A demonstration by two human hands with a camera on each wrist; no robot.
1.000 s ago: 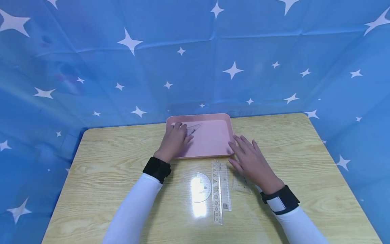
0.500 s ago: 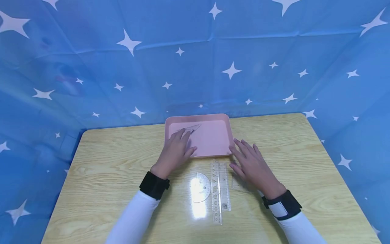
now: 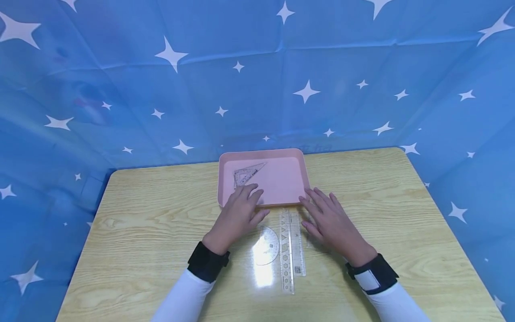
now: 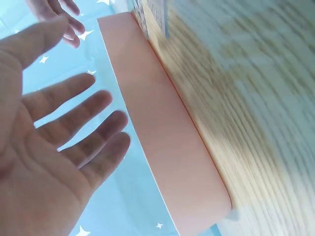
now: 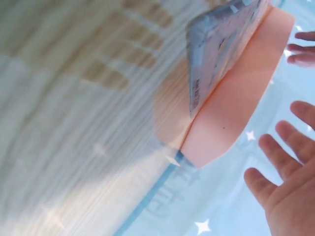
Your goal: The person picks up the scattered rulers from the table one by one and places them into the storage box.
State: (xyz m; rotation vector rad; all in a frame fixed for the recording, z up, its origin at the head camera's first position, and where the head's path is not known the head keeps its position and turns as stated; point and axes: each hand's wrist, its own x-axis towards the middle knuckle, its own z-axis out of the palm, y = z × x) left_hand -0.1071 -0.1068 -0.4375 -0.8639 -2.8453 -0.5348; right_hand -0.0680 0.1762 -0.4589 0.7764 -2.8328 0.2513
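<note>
A clear set square point(image 3: 244, 175) lies in the left part of the pink tray point(image 3: 281, 179). My left hand point(image 3: 237, 219), fingers spread, hovers at the tray's near left edge and holds nothing. At the near right corner of the tray is my right hand point(image 3: 335, 223), fingers loosely extended and holding nothing. In front of the tray lie a clear protractor point(image 3: 268, 246), a long stencil ruler point(image 3: 286, 259) and a shorter clear ruler point(image 3: 297, 250). Another clear piece point(image 3: 310, 239) is mostly hidden under my right hand; a set-square shape showed there earlier.
The wooden table point(image 3: 141, 232) stands against a blue backdrop point(image 3: 257, 89) with white stars. A bright glare point(image 3: 262, 264) lies over part of the protractor. In the left wrist view the tray's outer wall point(image 4: 152, 123) rises beside my fingers.
My left hand has let go of the set square in the tray and drawn back toward me, leaving it uncovered. The right hand has shifted only slightly.
</note>
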